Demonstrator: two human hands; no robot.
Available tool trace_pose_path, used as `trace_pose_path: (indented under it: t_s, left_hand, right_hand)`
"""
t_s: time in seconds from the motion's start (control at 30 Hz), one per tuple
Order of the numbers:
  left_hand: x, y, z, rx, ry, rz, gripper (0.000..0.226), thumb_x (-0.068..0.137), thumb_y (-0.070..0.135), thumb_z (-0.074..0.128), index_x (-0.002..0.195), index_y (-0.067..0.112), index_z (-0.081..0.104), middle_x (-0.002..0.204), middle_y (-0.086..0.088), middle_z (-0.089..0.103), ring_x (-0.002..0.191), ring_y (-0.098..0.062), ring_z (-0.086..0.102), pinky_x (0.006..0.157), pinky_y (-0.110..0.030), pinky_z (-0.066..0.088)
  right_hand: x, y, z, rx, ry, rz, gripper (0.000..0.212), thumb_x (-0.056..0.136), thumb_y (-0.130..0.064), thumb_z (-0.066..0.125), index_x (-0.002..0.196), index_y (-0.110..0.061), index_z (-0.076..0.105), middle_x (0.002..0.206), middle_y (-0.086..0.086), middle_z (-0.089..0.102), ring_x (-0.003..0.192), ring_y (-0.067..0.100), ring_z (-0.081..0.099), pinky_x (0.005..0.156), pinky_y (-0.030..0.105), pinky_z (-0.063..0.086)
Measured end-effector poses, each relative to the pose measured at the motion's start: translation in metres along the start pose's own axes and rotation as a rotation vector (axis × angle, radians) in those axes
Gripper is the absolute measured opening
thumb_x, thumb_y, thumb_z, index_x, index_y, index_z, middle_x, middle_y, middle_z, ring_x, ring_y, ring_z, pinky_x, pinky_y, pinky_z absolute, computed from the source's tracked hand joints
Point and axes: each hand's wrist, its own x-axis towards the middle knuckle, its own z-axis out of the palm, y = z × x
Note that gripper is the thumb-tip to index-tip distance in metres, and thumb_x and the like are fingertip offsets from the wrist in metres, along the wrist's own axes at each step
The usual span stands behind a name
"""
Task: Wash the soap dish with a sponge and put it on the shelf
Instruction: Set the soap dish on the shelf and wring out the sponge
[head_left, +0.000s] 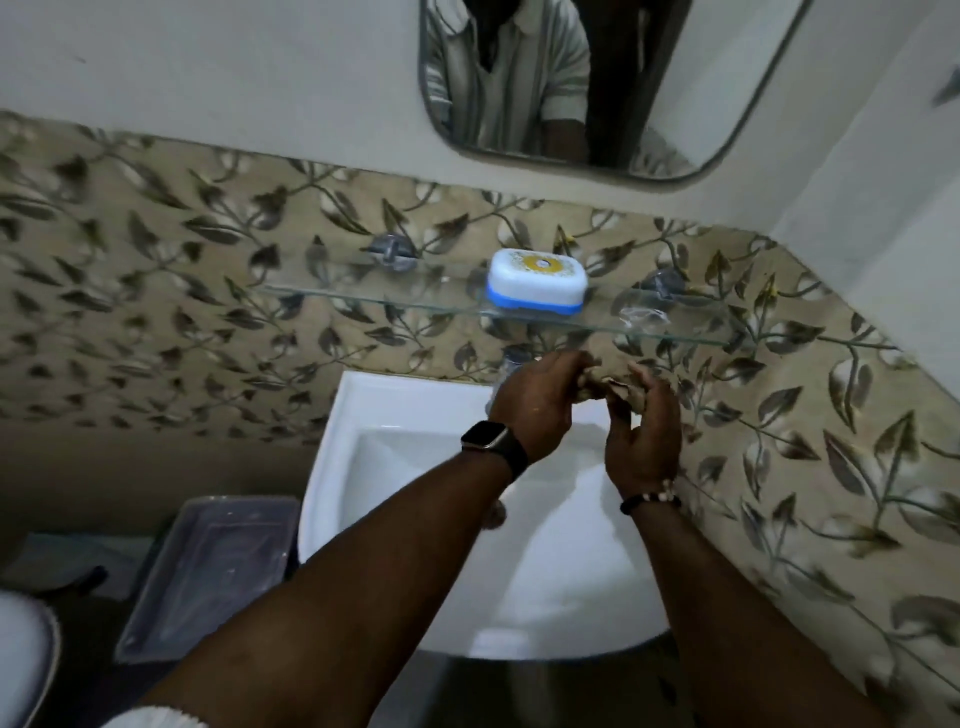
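The soap dish (537, 285), white with a blue base and a gold round mark on its lid, stands closed on the glass shelf (363, 300) above the sink. My left hand (535, 400), with a dark watch on its wrist, and my right hand (644, 436), with a bead bracelet, meet over the back of the white sink (395, 415), just under the shelf. Both hands have their fingers curled around a small brownish lump (602, 391), seemingly the sponge. It is blurred and blends with the tiles.
A chrome tap (511, 359) shows partly behind my left hand. A mirror (675, 78) hangs above the shelf. A clear plastic box (208, 566) sits on the floor to the left of the sink, and a white toilet rim (23, 654) is at the bottom left.
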Motion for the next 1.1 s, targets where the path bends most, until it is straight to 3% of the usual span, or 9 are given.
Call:
trace_pose_path:
  t_s: [0.17,0.4,0.53,0.6,0.7,0.8,0.9,1.0,1.1]
  left_hand:
    - [-0.018,-0.008,-0.106,-0.016,0.226,-0.032,0.026,0.090,0.010,0.058,0.114,0.006,0.068,0.105,-0.018,0.073,0.094,-0.038,0.069,0.078,-0.045,0.055]
    - [-0.044,-0.044,-0.246,0.096,0.408,-0.087,0.019,0.096,0.013,0.056,0.110,0.007,0.066,0.096,-0.012,0.073,0.086,-0.032,0.069,0.069,-0.045,0.056]
    - [-0.081,-0.083,-0.310,-0.107,0.458,-0.346,0.020,0.100,0.013,0.055,0.115,0.003,0.062,0.110,-0.016,0.069,0.101,-0.031,0.067,0.083,-0.052,0.057]
    - [-0.104,-0.101,-0.331,-0.313,0.511,-0.490,0.019,0.100,0.009,0.054,0.116,0.000,0.058,0.116,-0.021,0.067,0.105,-0.036,0.066,0.087,-0.053,0.058]
    - [-0.146,-0.126,-0.345,-0.524,0.587,-0.635,0.011,0.102,0.008,0.050,0.109,0.008,0.058,0.107,-0.011,0.070,0.092,-0.023,0.070,0.074,-0.035,0.061]
    - [-0.189,-0.147,-0.340,-0.598,0.658,-0.779,0.012,0.103,0.008,0.049,0.100,0.013,0.059,0.082,0.005,0.072,0.073,-0.008,0.070,0.063,-0.026,0.057]
    - [-0.229,-0.173,-0.322,-0.691,0.732,-0.941,0.013,0.104,0.006,0.047,0.096,0.009,0.057,0.088,-0.008,0.066,0.076,-0.017,0.067,0.064,-0.028,0.059]
    - [-0.266,-0.201,-0.294,-0.772,0.807,-1.083,0.022,0.105,0.011,0.045,0.086,0.008,0.055,0.079,-0.011,0.058,0.059,-0.012,0.062,0.056,-0.027,0.054]
    - [-0.293,-0.229,-0.262,-0.858,0.859,-1.174,0.034,0.107,0.026,0.042,0.105,-0.002,0.062,0.097,-0.019,0.067,0.074,-0.020,0.067,0.064,-0.031,0.055]
  right_hand:
    - [0.025,-0.094,0.028,-0.029,0.054,-0.196,0.019,0.080,0.005,0.054,0.095,0.000,0.066,0.089,0.023,0.065,0.085,0.043,0.060,0.075,0.040,0.041]
    - [0.042,-0.237,0.090,0.188,-0.050,-0.360,0.026,0.076,0.007,0.056,0.098,0.000,0.067,0.094,0.021,0.068,0.088,0.041,0.062,0.079,0.042,0.046]
    - [0.018,-0.310,0.139,0.464,-0.211,-0.272,0.015,0.083,-0.003,0.062,0.097,-0.003,0.067,0.093,0.014,0.067,0.083,0.026,0.063,0.071,0.023,0.047]
    - [0.000,-0.336,0.168,0.586,-0.379,-0.140,0.014,0.089,-0.010,0.062,0.102,-0.006,0.066,0.098,0.011,0.068,0.085,0.022,0.064,0.073,0.032,0.055]
    - [-0.029,-0.360,0.207,0.633,-0.661,0.033,0.013,0.094,-0.015,0.060,0.106,-0.015,0.062,0.104,0.007,0.067,0.085,0.023,0.069,0.070,0.046,0.059]
    - [-0.058,-0.368,0.241,0.609,-0.842,0.115,0.013,0.093,-0.015,0.061,0.098,-0.027,0.059,0.110,0.007,0.065,0.074,0.017,0.071,0.058,0.041,0.062]
    - [-0.086,-0.364,0.277,0.449,-0.988,0.061,0.014,0.089,-0.018,0.067,0.101,-0.023,0.064,0.100,0.007,0.069,0.081,0.026,0.068,0.072,0.045,0.060]
    - [-0.120,-0.347,0.315,0.323,-1.130,0.052,0.023,0.085,-0.021,0.073,0.104,-0.012,0.064,0.098,0.013,0.071,0.089,0.032,0.066,0.079,0.043,0.057]
    - [-0.156,-0.326,0.344,0.175,-1.234,0.018,0.032,0.085,-0.028,0.076,0.111,-0.012,0.065,0.105,0.011,0.071,0.095,0.032,0.065,0.074,0.028,0.047]
